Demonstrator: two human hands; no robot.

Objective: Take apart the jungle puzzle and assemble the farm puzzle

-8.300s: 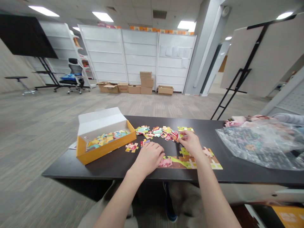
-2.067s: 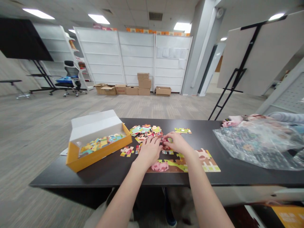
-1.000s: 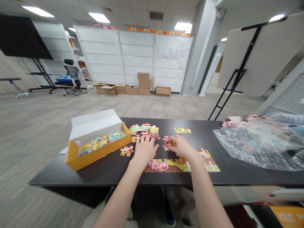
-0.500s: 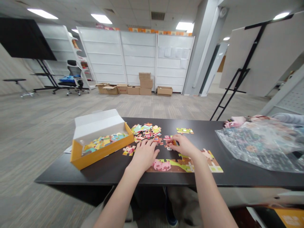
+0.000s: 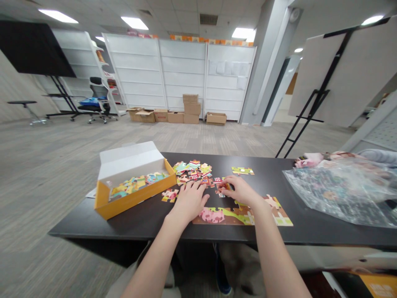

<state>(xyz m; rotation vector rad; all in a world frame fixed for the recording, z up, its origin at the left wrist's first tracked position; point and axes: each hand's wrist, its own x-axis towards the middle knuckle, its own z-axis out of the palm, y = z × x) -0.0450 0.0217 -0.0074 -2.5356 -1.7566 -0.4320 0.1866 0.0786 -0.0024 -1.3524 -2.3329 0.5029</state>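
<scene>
My left hand (image 5: 191, 200) lies palm down with its fingers spread, at the near edge of the loose puzzle pieces (image 5: 194, 167). My right hand (image 5: 237, 189) is bent down with its fingertips pinched on a small reddish puzzle piece (image 5: 221, 190), just right of the pile. Below the hands runs a joined strip of puzzle (image 5: 212, 215) with a pink pig and a fence, partly hidden by my right forearm. A green joined part (image 5: 242, 170) lies beyond my right hand. A pink and yellow piece (image 5: 169, 195) is left of my left hand.
An open yellow box (image 5: 136, 198) with more pieces stands on the left of the black table (image 5: 133, 225). A clear plastic bag (image 5: 338, 186) covers the right side. Cardboard boxes (image 5: 191, 109) and white shelving (image 5: 182, 74) are across the floor.
The whole view has shifted slightly. The piece at my right fingertips has shifted a little; both hands keep nearly the same pose.
</scene>
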